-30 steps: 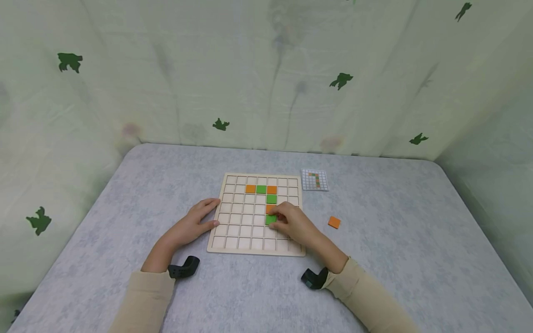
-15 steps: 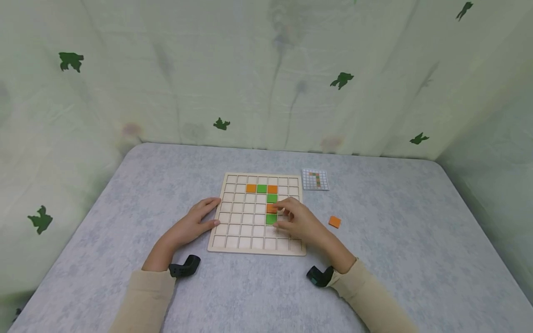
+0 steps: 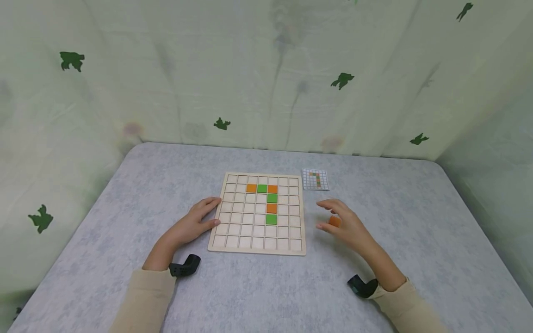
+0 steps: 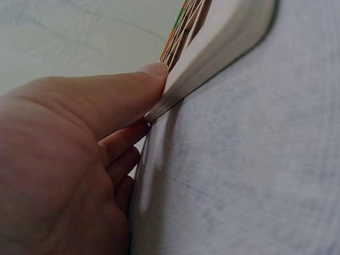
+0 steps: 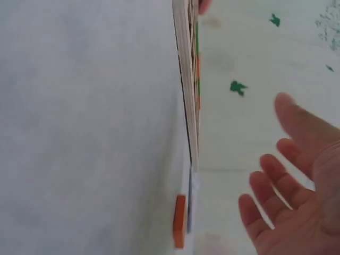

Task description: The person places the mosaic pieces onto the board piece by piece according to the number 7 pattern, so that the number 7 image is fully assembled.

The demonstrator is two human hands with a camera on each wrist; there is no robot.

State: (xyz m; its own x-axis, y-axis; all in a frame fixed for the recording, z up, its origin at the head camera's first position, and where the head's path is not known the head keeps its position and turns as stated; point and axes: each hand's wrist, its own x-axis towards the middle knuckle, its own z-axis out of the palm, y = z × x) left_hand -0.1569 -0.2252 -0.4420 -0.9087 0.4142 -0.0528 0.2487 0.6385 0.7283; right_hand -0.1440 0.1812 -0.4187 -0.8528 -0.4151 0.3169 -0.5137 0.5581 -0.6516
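A wooden grid board [image 3: 245, 231] lies flat on the table, with orange and green square tiles set in some cells, forming a row and a column down from its right end. My left hand [image 3: 195, 222] rests at the board's left edge, thumb and fingers touching it; the left wrist view shows the thumb [image 4: 127, 90] against the rim. My right hand [image 3: 347, 226] hovers right of the board, fingers spread, holding nothing. Beneath it lies a loose orange tile [image 3: 334, 221], partly hidden by the hand; in the right wrist view this orange tile [image 5: 180, 220] is apart from the fingers.
A small printed card [image 3: 315, 179] with a coloured grid pattern lies by the board's upper right corner. Pale curtains with green leaf-like patches [image 3: 342, 80] stand behind the grey table [image 3: 166, 171]. Each wrist wears a black device [image 3: 185, 266].
My right hand has left the green tile at the column's lower end and moved right, over the loose orange tile, its fingers spreading. My left hand stays at the board's edge.
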